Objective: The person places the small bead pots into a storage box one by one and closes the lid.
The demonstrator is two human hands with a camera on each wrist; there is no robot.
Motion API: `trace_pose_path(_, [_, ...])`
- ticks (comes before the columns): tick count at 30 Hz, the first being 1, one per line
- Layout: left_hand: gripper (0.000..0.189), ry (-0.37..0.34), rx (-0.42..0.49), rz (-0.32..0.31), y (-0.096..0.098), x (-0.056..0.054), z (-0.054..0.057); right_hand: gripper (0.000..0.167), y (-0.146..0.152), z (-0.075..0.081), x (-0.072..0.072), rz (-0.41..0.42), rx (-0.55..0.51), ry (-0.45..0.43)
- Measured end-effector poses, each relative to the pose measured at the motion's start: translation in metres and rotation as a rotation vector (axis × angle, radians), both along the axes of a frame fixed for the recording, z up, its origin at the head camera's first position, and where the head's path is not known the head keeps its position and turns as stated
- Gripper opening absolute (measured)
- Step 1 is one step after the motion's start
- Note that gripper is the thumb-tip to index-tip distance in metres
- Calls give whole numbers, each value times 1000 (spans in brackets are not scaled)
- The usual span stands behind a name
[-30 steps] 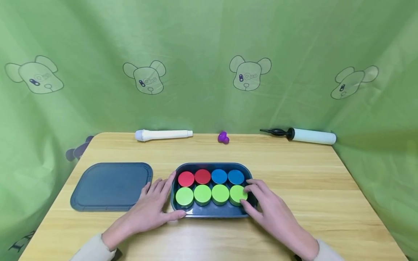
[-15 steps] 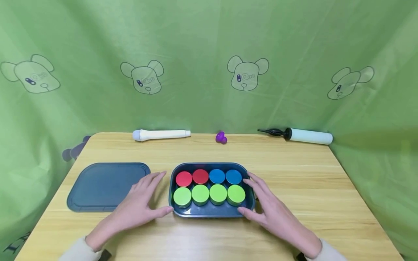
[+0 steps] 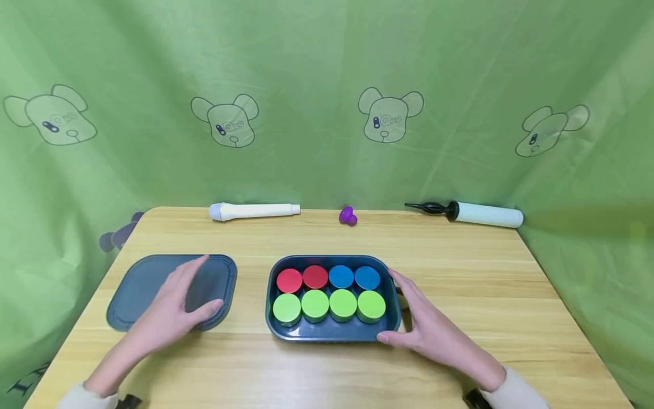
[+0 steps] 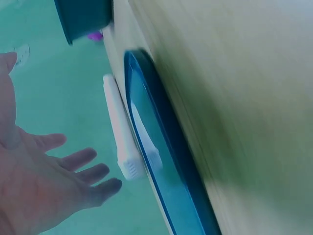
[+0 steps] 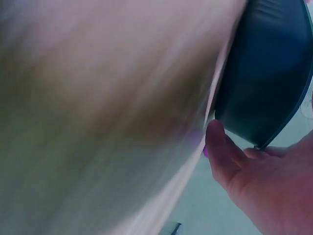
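A dark blue box (image 3: pixel 333 335) holds a back row of two red discs (image 3: pixel 289 280) and two blue discs (image 3: pixel 367 278), with several green discs (image 3: pixel 314 305) in front. My right hand (image 3: pixel 434 329) spans the box's right end, thumb at the near rim and fingers along the side; the right wrist view shows fingertips (image 5: pixel 215 128) close to the box's lower edge. On the left lies a flat dark blue lid (image 3: pixel 128 301). Above it hovers my left hand (image 3: pixel 166 309), fingers spread and holding nothing; the left wrist view shows it apart from the lid.
Along the table's (image 3: pixel 327 375) back edge lie a white microphone-shaped stick (image 3: pixel 258 211), a small purple object (image 3: pixel 348 216) and a white hand pump (image 3: pixel 485 214) with a black nozzle. A green curtain (image 3: pixel 306 68) hangs behind and at both sides.
My left hand has left the box's left end and moved left over the lid. My right hand has let go of the rightmost green disc and shifted to the box's right end.
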State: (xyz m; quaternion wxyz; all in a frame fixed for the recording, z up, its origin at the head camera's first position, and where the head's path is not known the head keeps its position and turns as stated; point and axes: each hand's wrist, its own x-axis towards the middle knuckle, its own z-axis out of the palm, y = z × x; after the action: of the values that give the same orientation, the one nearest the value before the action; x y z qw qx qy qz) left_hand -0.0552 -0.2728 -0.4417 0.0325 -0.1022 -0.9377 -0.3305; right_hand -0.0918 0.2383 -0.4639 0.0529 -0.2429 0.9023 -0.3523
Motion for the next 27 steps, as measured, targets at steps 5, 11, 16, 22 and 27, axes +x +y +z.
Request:
trace_pose_path(5, [100,-9,11,45,-22,2,-4,122,3,-1,-4,10,-33,-72])
trace_pose_path(11, [101,19,38,84,-51,6,-12,128,4,1,-10,52,-67,-154])
trace_pose_path(16, [100,21,96,114,-71,9,-16,132,5,2,-12,69,-75,-206])
trace_pose_path(22, [96,33,118,191,-93,15,-20,131,5,1,-12,78,-90,-218])
trace_pose_path(27, [93,34,73,230,-109,18,-23,131,5,0,-13,81,-71,-201])
